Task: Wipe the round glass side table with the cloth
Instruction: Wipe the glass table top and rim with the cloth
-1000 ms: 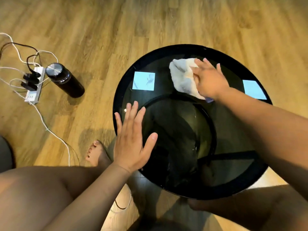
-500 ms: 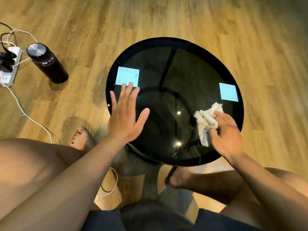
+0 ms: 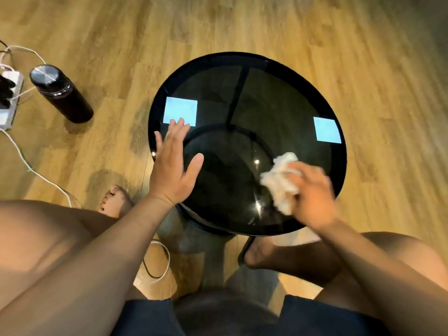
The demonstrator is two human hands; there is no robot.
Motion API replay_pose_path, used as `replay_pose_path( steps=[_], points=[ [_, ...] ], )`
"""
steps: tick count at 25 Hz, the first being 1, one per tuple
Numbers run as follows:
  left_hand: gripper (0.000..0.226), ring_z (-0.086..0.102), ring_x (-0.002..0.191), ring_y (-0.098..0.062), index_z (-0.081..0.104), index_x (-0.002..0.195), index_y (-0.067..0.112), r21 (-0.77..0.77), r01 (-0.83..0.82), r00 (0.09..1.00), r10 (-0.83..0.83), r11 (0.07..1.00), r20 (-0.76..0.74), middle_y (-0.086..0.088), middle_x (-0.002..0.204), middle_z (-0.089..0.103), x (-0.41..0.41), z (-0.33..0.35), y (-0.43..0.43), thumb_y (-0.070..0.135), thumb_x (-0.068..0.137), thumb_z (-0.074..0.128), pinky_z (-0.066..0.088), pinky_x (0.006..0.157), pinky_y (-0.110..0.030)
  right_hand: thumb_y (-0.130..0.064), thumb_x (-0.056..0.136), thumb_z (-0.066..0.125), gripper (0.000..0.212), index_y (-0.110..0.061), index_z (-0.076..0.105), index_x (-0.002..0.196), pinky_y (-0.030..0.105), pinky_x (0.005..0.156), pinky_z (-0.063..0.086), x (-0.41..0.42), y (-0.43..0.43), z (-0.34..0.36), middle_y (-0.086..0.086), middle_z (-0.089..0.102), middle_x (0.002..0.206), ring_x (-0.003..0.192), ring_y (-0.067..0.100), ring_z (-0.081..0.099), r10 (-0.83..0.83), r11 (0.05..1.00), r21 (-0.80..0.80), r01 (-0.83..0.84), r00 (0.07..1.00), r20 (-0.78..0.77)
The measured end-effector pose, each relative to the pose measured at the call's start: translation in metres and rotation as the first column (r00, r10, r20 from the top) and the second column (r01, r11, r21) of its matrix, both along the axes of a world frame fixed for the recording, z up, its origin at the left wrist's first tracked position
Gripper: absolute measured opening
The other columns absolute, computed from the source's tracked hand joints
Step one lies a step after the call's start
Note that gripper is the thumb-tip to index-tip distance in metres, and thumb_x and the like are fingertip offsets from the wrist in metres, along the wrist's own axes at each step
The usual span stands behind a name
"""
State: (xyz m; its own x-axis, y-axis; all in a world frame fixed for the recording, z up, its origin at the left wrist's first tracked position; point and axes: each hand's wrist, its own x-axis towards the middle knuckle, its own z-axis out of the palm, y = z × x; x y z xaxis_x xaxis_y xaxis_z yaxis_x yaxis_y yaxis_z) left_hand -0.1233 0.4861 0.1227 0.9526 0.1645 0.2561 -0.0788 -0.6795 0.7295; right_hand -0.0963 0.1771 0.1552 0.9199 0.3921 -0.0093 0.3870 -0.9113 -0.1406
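Observation:
The round side table (image 3: 274,93) has a dark glass top with a black rim and stands on the wooden floor in front of me. My right hand (image 3: 314,192) grips a crumpled white cloth (image 3: 280,181) and presses it on the glass near the table's near right edge; the hand is blurred by motion. My left hand (image 3: 173,167) lies flat on the glass at the left rim, fingers spread, holding nothing. Two pale square reflections show on the glass.
A dark bottle (image 3: 61,94) with a metal cap stands on the floor at the left, next to a white power strip (image 3: 9,103) with plugs and cables. A white cable (image 3: 31,168) runs across the floor toward my legs. My bare feet rest under the table's near edge.
My right hand has swept the cloth from the far side of the glass down to the near right part, then slightly toward the middle. My left hand stays flat at the left rim.

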Motion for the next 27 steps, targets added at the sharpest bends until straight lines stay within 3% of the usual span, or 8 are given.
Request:
replay_pose_path(
  steps=[3, 5, 10, 14, 18, 20, 22, 27],
  points=[
    [0.064, 0.017, 0.152, -0.026, 0.033, 0.148, 0.005, -0.006, -0.025, 1.000, 0.025, 1.000, 0.014, -0.013, 0.160, 0.031, 0.000, -0.003, -0.001, 0.040, 0.095, 0.038, -0.009, 0.123, -0.033, -0.019, 0.084, 0.054, 0.032, -0.014, 0.062, 0.115, 0.044, 0.092, 0.043, 0.022, -0.047, 0.006, 0.012, 0.051, 0.134, 0.110, 0.047, 0.049, -0.427, 0.904, 0.019, 0.428, 0.904, -0.025],
    [0.064, 0.018, 0.152, -0.026, 0.032, 0.149, 0.005, -0.020, -0.021, 1.000, 0.021, 1.000, 0.008, -0.013, 0.160, 0.030, 0.001, -0.004, -0.001, 0.041, 0.095, 0.038, -0.009, 0.123, -0.033, -0.024, 0.082, 0.045, 0.036, -0.014, 0.063, 0.112, 0.042, 0.088, 0.043, 0.006, 0.001, -0.001, 0.014, 0.053, 0.131, 0.106, 0.046, 0.051, -0.450, 0.892, 0.063, 0.447, 0.892, 0.037],
    [0.061, 0.019, 0.151, -0.025, 0.035, 0.146, 0.005, -0.139, -0.040, 0.997, 0.049, 0.989, 0.057, -0.013, 0.158, 0.034, -0.002, -0.002, 0.007, 0.037, 0.095, 0.036, -0.002, 0.123, -0.047, -0.028, 0.073, 0.052, 0.037, -0.012, 0.068, 0.103, 0.041, 0.074, 0.048, -0.045, 0.191, -0.016, 0.010, 0.060, 0.116, 0.086, 0.031, 0.051, 0.070, 0.969, 0.232, -0.081, 0.996, 0.056],
    [0.061, 0.015, 0.151, -0.019, 0.035, 0.147, 0.007, -0.104, -0.090, 0.996, 0.091, 0.990, -0.001, -0.011, 0.158, 0.033, 0.003, -0.005, 0.030, 0.038, 0.094, 0.035, -0.006, 0.123, -0.050, -0.036, 0.076, 0.053, 0.041, -0.015, 0.067, 0.108, 0.044, 0.072, 0.044, -0.001, 0.149, -0.013, 0.013, 0.060, 0.118, 0.087, 0.037, 0.053, 0.307, 0.939, 0.133, -0.316, 0.948, 0.081],
    [0.059, 0.016, 0.153, -0.028, 0.032, 0.149, 0.014, 0.233, 0.009, 0.998, 0.004, 0.972, -0.058, -0.010, 0.159, 0.034, 0.009, -0.012, 0.018, 0.041, 0.097, 0.034, -0.004, 0.123, -0.056, -0.034, 0.085, 0.041, 0.047, -0.019, 0.058, 0.126, 0.045, 0.096, 0.042, 0.072, -0.021, -0.008, 0.014, 0.054, 0.133, 0.114, 0.040, 0.052, -0.195, 0.976, -0.078, 0.204, 0.975, 0.103],
    [0.060, 0.015, 0.153, -0.028, 0.029, 0.150, 0.016, 0.269, -0.004, 0.998, 0.023, 0.963, -0.065, -0.009, 0.161, 0.031, 0.009, -0.016, 0.018, 0.044, 0.098, 0.033, -0.004, 0.124, -0.053, -0.026, 0.088, 0.046, 0.039, -0.018, 0.056, 0.125, 0.047, 0.098, 0.043, 0.086, -0.057, 0.002, 0.018, 0.049, 0.135, 0.115, 0.044, 0.051, -0.495, 0.868, -0.022, 0.495, 0.869, 0.030],
    [0.061, 0.014, 0.153, -0.027, 0.027, 0.152, 0.016, 0.243, -0.014, 0.998, 0.029, 0.970, -0.058, -0.009, 0.162, 0.028, 0.010, -0.019, 0.020, 0.046, 0.098, 0.033, -0.002, 0.125, -0.048, -0.024, 0.087, 0.049, 0.036, -0.018, 0.059, 0.121, 0.045, 0.094, 0.046, 0.076, -0.026, 0.002, 0.018, 0.051, 0.132, 0.114, 0.043, 0.053, -0.552, 0.834, 0.030, 0.551, 0.832, 0.054],
    [0.063, 0.015, 0.153, -0.027, 0.029, 0.151, 0.008, -0.039, -0.077, 0.997, 0.077, 0.996, -0.007, -0.013, 0.161, 0.029, 0.008, -0.011, 0.017, 0.042, 0.097, 0.032, 0.005, 0.124, -0.052, -0.031, 0.079, 0.058, 0.035, -0.019, 0.066, 0.111, 0.042, 0.075, 0.053, 0.013, 0.168, -0.014, 0.012, 0.060, 0.114, 0.094, 0.035, 0.057, -0.092, 0.969, 0.239, 0.058, 0.987, 0.134]
  ],
)
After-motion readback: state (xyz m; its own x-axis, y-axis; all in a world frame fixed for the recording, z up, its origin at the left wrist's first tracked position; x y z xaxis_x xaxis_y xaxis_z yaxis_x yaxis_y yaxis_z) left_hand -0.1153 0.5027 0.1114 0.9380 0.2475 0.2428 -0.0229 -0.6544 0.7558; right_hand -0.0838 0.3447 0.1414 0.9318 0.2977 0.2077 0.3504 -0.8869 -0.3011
